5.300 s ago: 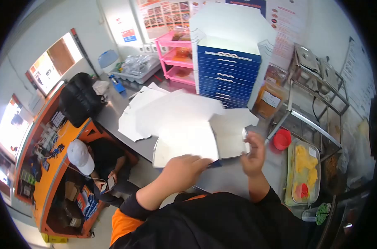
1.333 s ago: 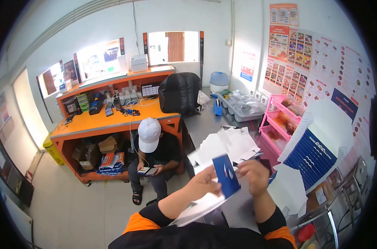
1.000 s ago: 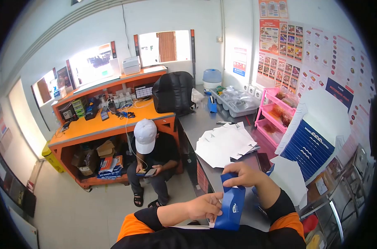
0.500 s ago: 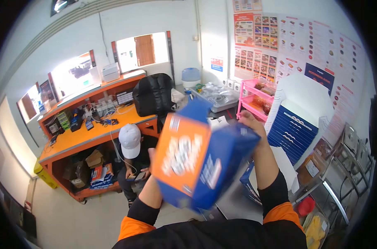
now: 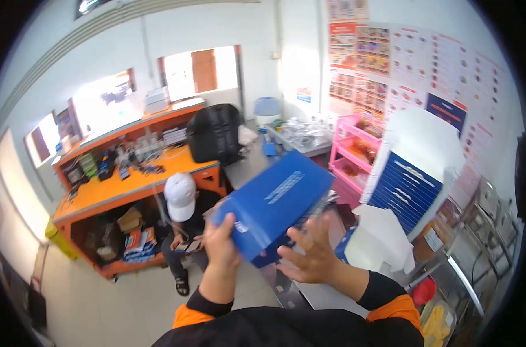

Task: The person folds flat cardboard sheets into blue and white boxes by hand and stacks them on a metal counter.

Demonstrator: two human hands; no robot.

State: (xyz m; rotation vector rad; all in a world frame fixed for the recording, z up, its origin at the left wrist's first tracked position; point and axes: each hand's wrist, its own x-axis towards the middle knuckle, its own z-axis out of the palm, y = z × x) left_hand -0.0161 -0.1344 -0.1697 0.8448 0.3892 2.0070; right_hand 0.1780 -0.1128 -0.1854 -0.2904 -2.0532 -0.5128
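A blue cardboard box [image 5: 280, 199] with small white print is tilted in the air in front of me. My left hand [image 5: 221, 246] grips its left end, with the thumb on the near blue face. My right hand [image 5: 309, 251] is just below and right of the box, its fingers spread and nothing in them. To the right stands a stack of dark blue flat cartons [image 5: 406, 188] inside a large white carton [image 5: 416, 130]. An open box with white flaps [image 5: 381, 237] sits on the metal table by my right forearm.
A person in a white cap [image 5: 181, 196] sits at the left, beside an orange desk [image 5: 112, 188]. A black backpack [image 5: 215, 134] stands behind. Farther right are a pink rack [image 5: 347, 168], a clear plastic bag [image 5: 306, 134] and metal chairs [image 5: 488, 199].
The box has turned, so its orange face no longer shows and a blue face does. My right hand has left its upper right corner and come down with the fingers spread.
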